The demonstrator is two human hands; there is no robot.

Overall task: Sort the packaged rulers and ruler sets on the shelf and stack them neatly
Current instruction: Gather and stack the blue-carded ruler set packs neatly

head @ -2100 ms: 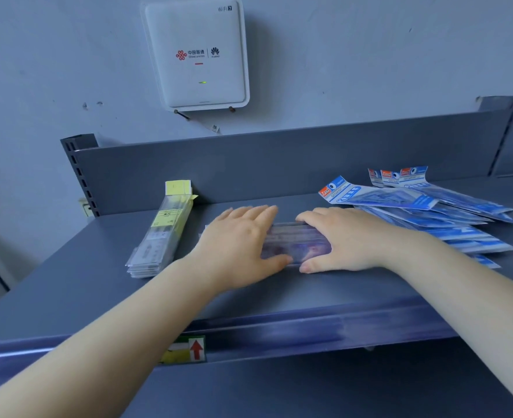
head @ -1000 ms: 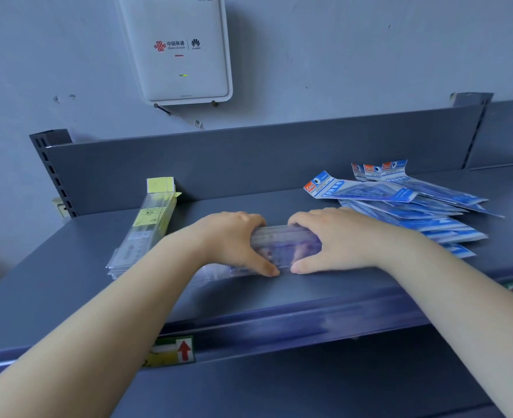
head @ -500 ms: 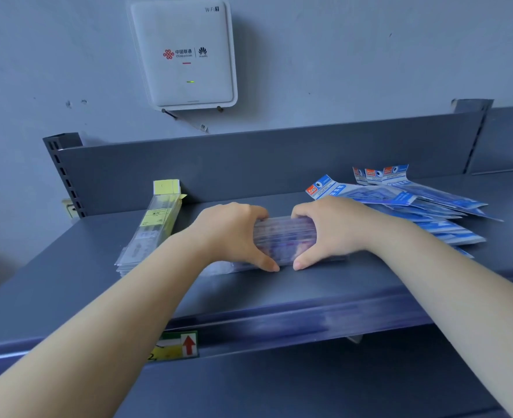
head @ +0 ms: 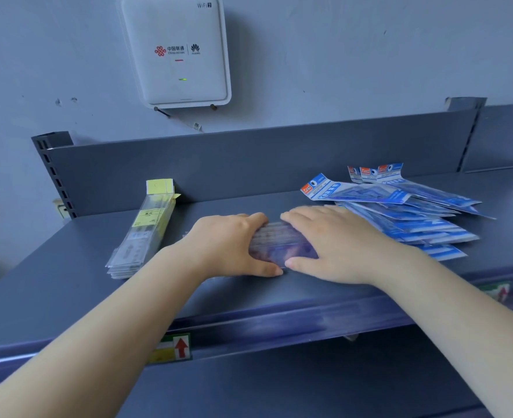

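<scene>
left hand [head: 225, 245]: on the middle of the grey metal shelf [head: 68, 285], fingers curled over the far edge of the stack of clear plastic-packaged rulers with purple print [head: 279, 242], thumb on the near edge; grips the stack's left part.
right hand [head: 336, 242]: palm down on the stack's right part, fingers laid over the far edge, thumb tip against the near edge; holds it, less curled than the left.
thumbs: tips nearly touching at the stack's near edge.
stack axis: long axis runs left-right, roughly parallel to the shelf front; only the middle section shows between the hands, both ends hidden.
stack position: flat on the shelf, centre, closer to the front lip than to the back panel.
yellow-labelled clear ruler packs [head: 142, 233]: neat pile left of the hands, long axis front-to-back, leaning slightly right at the far end; yellow header tab touches or nearly touches the back panel, cannot tell which.
blue-and-white ruler set packets [head: 400, 212]: loose fanned heap right of the hands, headers pointing left and back, tails spread toward the right; right wrist overlaps the near-left edge of the heap.
open room: bare shelf between stack and yellow pile, behind the hands up to the back panel, and along the front lip.
shelf edges: upright grey back panel [head: 249, 164] behind; front rail with a red-arrow sticker [head: 181, 346].
white wall-mounted router box [head: 175, 51]: on the wall above the shelf, green light on.
</scene>
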